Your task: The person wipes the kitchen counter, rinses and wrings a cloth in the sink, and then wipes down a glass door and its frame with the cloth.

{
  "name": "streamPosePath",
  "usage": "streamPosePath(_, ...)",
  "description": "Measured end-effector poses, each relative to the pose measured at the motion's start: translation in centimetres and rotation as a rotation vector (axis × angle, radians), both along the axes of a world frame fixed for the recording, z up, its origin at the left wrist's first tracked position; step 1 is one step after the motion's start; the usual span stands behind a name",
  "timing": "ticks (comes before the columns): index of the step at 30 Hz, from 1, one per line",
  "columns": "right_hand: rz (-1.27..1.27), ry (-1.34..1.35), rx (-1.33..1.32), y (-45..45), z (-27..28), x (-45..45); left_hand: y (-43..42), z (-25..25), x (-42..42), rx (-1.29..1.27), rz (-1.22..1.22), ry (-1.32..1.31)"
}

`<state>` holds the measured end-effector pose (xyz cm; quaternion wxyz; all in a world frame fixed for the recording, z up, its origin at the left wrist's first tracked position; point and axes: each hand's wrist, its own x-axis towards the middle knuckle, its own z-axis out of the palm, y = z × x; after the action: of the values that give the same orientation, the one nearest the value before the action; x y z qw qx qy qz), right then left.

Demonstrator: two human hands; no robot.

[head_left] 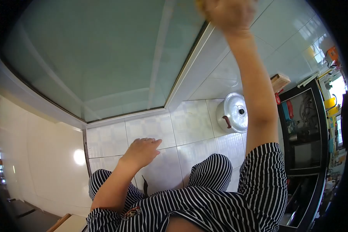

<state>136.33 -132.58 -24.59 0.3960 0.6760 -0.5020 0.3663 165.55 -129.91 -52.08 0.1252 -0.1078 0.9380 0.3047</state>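
Note:
My right hand (232,13) is raised at the top edge of the view, smeared by motion. Its fingers are closed on a yellow thing (200,4), of which only a small edge shows; I cannot tell whether it is a sponge or a cloth. It is at the white frame (197,58) of a large frosted glass panel (104,58), near the tiled wall. Low over the floor, my left hand (143,150) holds nothing, its fingers stretched out to the right.
A lidded metal pot (236,110) stands on the tiled floor (189,120) by the right wall. Beyond my right arm is a black-framed cabinet (303,131) with kitchenware inside. A wooden block (279,82) sits above it. A pale glossy surface (46,154) lies left.

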Motion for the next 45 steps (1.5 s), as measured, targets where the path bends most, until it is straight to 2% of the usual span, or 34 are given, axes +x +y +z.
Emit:
streamPosePath(1, 0.108, -0.153, 0.028, 0.6, 1.0, -0.2, 0.0, 0.2, -0.1, -0.031, 0.012, 0.006)
streamPosePath(2, -0.062, 0.112, -0.26, -0.8, -0.1, -2.3, 0.1, 0.4, -0.1, -0.065, 0.025, 0.014)
streamPosePath(4, -0.258, 0.242, -0.553, -2.1, -6.1, -4.3, 0.2, 1.1, 0.0, -0.045, 0.016, -0.001)
streamPosePath(6, -0.423, 0.17, -0.304, -0.6, -16.4, -3.4, 0.1, 1.1, -0.2, -0.039, 0.026, -0.007)
streamPosePath(8, -0.4, 0.378, -0.098, 1.0, -27.8, -4.8, 0.3, 1.0, 0.1, -0.053, 0.003, -0.018)
streamPosePath(10, -0.277, 0.23, 0.581, 4.4, -37.4, -6.9, 0.6, 0.7, 0.5, -0.045, 0.016, -0.023)
streamPosePath(11, -0.474, 0.2, 1.467, 4.1, -34.3, -4.5, 0.6, 0.5, 0.4, -0.046, 0.004, -0.013)
streamPosePath(12, -0.417, -0.317, 1.507, 3.9, -34.3, -4.5, 0.9, -0.1, 0.4, -0.031, -0.006, -0.036)
streamPosePath(14, -0.202, 0.163, 1.06, 3.9, -35.6, -6.3, 0.6, -0.5, 0.2, -0.049, -0.035, -0.073)
streamPosePath(16, -0.183, 0.558, 0.464, 3.9, -32.4, -7.0, 0.5, 0.7, 0.1, -0.048, -0.043, -0.071)
streamPosePath(18, -0.368, 0.427, 0.16, 1.1, -23.0, -3.5, 0.3, 0.5, -0.4, -0.06, -0.045, -0.06)
streamPosePath(19, -0.434, 0.398, 0.135, 0.3, -15.8, -0.6, -0.1, -0.1, -0.8, -0.053, -0.056, -0.076)
streamPosePath(20, -0.434, 0.254, 0.119, -1.0, -10.8, 0.1, -0.2, -0.6, -1.1, -0.045, -0.07, -0.092)
streamPosePath(22, -0.391, 0.319, -0.174, -2.8, 0.9, 2.5, -0.5, -1.0, -1.4, -0.067, -0.082, -0.071)
streamPosePath(23, -0.39, 0.266, -0.109, -3.7, 6.0, 2.9, -0.5, -1.2, -1.6, -0.066, -0.086, -0.073)
streamPosePath(24, -0.325, 0.288, -0.23, -5.1, 10.8, 2.8, -0.5, -1.4, -1.6, -0.061, -0.086, -0.081)
streamPosePath(26, -0.289, 0.32, -0.626, -7.7, 18.5, 2.9, -0.5, -1.3, -1.6, -0.063, -0.098, -0.077)
streamPosePath(28, -0.275, 0.161, -0.756, -9.5, 21.7, 3.7, -0.4, -1.0, -1.5, -0.007, -0.101, -0.112)
streamPosePath(29, -0.254, 0.146, -0.778, -9.1, 20.4, 5.6, -0.5, -0.8, -1.5, -0.002, -0.098, -0.117)
streamPosePath(30, -0.159, 0.068, -0.357, -6.3, 19.1, 6.7, -0.7, -0.5, -1.5, -0.003, -0.093, -0.111)
streamPosePath(32, -0.138, 0.118, -0.134, -4.4, 12.9, 9.7, -1.3, -0.3, -1.5, -0.015, -0.091, -0.099)
streamPosePath(35, -0.156, 0.36, 0.04, -5.9, -3.7, 8.2, -2.4, -1.0, -1.3, -0.1, -0.018, 0.171)
streamPosePath(36, -0.144, 0.445, 0.184, -5.5, -9.6, 7.1, -2.6, -0.1, -1.2, -0.102, -0.011, 0.166)
streamPosePath(37, -0.123, 0.633, 0.459, -4.2, -14.0, 6.1, -2.8, 1.1, -1.2, -0.113, 0.076, 0.204)
streamPosePath(38, 0.075, 0.403, 0.697, -3.3, -20.1, 4.0, -3.0, 2.1, -1.0, -0.126, 0.166, 0.243)
streamPosePath(39, 0.182, 0.684, 0.639, -2.9, -24.9, 0.8, -3.0, 2.4, -0.6, -0.117, 0.226, 0.315)
streamPosePath(41, 0.283, 0.985, 0.552, -3.2, -24.6, 0.1, -2.9, 3.2, -0.2, -0.115, 0.236, 0.289)
streamPosePath(43, 0.154, 0.951, 0.784, -3.4, -22.3, 0.7, -3.2, 1.8, 0.1, -0.136, 0.201, 0.276)
streamPosePath(45, -0.028, 0.938, 0.346, -5.8, -12.3, 3.3, -3.2, 2.0, -0.1, -0.111, 0.174, 0.249)
